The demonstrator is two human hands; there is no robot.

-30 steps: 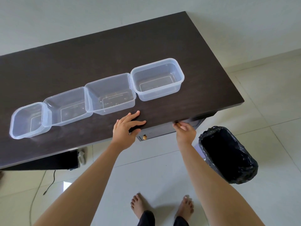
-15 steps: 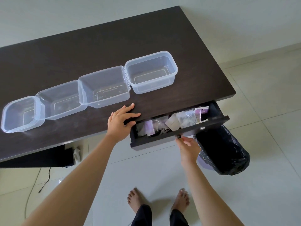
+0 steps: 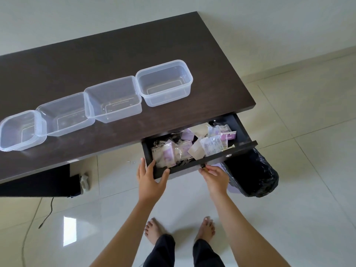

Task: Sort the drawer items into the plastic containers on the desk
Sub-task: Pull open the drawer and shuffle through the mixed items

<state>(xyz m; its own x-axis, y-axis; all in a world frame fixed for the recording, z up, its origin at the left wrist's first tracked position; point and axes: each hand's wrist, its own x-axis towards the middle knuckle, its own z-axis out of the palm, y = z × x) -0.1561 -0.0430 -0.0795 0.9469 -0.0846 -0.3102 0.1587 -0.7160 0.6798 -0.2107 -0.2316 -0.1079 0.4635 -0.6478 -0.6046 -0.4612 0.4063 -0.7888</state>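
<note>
The drawer (image 3: pixel 202 160) stands pulled out from under the dark wooden desk (image 3: pixel 96 60), toward its right end, and both hands are on its near front panel. The right hand (image 3: pixel 214 175) has its fingertips pinched on the small knob (image 3: pixel 202 166) at the middle of the panel. The left hand (image 3: pixel 151 179) is spread wide at the drawer's left corner, thumb lying along the front edge and fingers reaching up the side, so it touches the wood but is not closed around anything. Inside the drawer lies a jumble of small clear packets (image 3: pixel 211 144), purple-and-white cards (image 3: pixel 167 152) and beige paper pieces (image 3: pixel 196 149); what the packets contain is too small to make out, possibly tiny hardware. On the desktop, a row of four clear plastic containers (image 3: pixel 113 100) runs from the left edge toward the right, each touching its neighbour. A bin with a black liner (image 3: pixel 252 174) stands on the tiled floor just right of the drawer.
</note>
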